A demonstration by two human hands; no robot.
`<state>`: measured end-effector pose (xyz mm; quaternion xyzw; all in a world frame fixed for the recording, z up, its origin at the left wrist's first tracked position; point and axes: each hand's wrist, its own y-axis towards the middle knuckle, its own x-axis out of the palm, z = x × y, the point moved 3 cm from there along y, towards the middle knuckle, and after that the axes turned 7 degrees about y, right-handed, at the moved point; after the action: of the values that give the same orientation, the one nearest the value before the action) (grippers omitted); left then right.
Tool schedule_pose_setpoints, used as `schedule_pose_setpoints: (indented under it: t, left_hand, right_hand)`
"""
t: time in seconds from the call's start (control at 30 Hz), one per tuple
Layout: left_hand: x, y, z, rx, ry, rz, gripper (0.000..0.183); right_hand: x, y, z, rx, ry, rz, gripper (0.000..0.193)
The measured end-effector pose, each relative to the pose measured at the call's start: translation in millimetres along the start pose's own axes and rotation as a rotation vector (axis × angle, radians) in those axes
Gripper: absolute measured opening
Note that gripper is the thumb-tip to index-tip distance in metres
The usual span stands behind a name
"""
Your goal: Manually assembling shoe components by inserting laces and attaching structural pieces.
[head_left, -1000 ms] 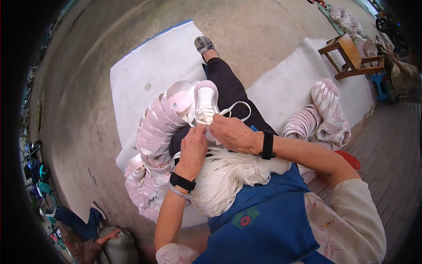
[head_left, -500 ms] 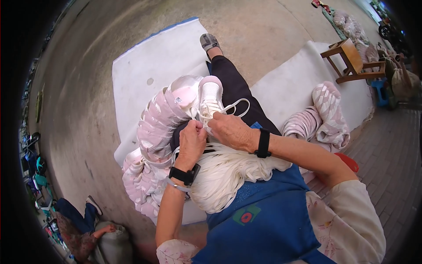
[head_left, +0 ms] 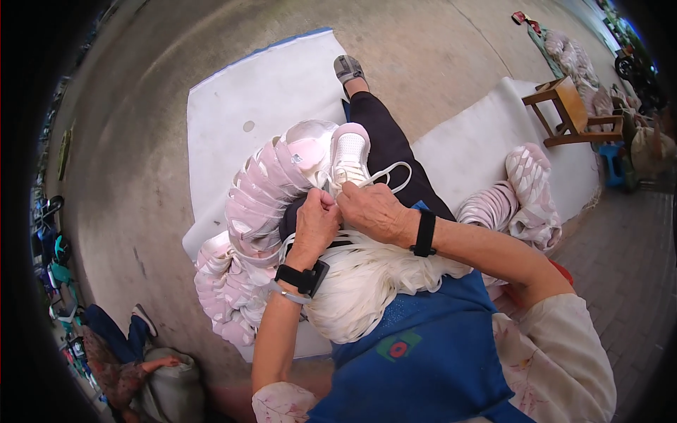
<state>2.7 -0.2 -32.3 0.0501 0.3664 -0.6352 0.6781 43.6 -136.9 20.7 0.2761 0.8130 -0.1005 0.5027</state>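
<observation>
A white and pale pink sneaker rests toe-outward over my lap, partly laced. My left hand is closed at its near left side, thumb and finger pinching the white shoelace. Across the shoe's throat lies my right hand, fingers curled onto the lacing; a loop of lace stands out to its right. The fingertips of the right hand are partly hidden. A thick bundle of loose white shoelaces is heaped on my blue apron. Left of the sneaker curves a long stack of pink and white shoes.
White sheets cover the ground ahead. More bundled pink shoes lie at right, near a wooden stool and a blue stool. Another person's arm rests by a grey-green sack at lower left.
The view has shifted slightly, so the scene sits a little differently in the picture. Both hands stay at the sneaker's lacing, the left one a little further from the right.
</observation>
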Motion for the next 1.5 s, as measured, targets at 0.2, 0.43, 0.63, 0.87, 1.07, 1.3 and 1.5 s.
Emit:
schedule_pose_setpoints:
  t: [0.2, 0.43, 0.63, 0.87, 1.07, 1.3, 1.5]
  left_hand:
    - [2.1, 2.6, -2.2, 0.013, 0.008, -0.044, 0.013]
    - [-2.5, -3.7, 13.8, -0.072, -0.122, -0.101, 0.015]
    - [0.5, -2.0, 10.0, -0.016, -0.046, -0.016, 0.018]
    - [-4.0, 12.7, 22.2, 0.134, 0.056, 0.1, 0.032]
    - [-5.8, 22.8, 16.7, 0.315, 0.201, 0.281, 0.029]
    - [-2.8, 17.9, 8.4, 0.045, -0.034, 0.047, 0.021]
    - [-9.9, 1.0, 31.9, 0.218, 0.023, 0.179, 0.02]
  right_hand:
    - [1.8, -0.7, 14.8, 0.115, 0.076, -0.101, 0.015]
    - [22.1, 1.2, 4.1, 0.04, -0.067, -0.067, 0.016]
    - [-9.4, 0.1, 6.3, -0.102, -0.207, -0.181, 0.02]
    - [-46.0, 9.5, 53.7, 0.012, -0.224, -0.072, 0.01]
    - [-49.2, 15.1, 70.3, 0.134, -0.004, 0.049, 0.009]
    - [-35.4, -11.9, 54.6, 0.391, 0.321, -0.121, 0.032]
    - [-15.8, -7.3, 48.9, 0.363, 0.266, -0.044, 0.028]
